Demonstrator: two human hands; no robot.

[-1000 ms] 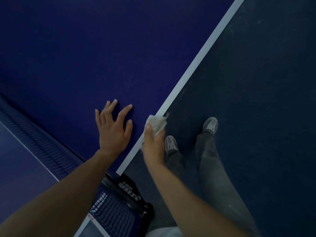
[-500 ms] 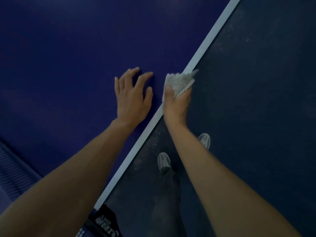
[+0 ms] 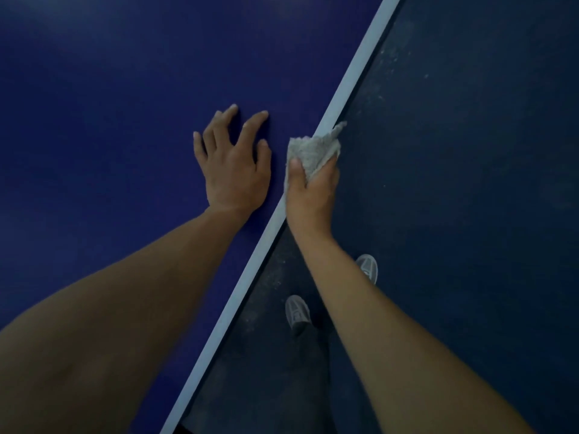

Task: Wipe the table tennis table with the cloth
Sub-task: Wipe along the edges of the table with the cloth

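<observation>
The dark blue table tennis table fills the left of the view, its white edge line running diagonally from top right to bottom left. My right hand grips a bunched grey cloth against that edge line, thumb on top of the cloth. My left hand rests flat on the blue surface just left of the cloth, fingers spread.
Right of the edge lies a dark speckled floor. My two grey shoes and dark trousers stand close beside the table edge, below my right forearm.
Both hands and the cloth slid along the white edge away from the net, which has left the view. The shoes stepped the same way.
</observation>
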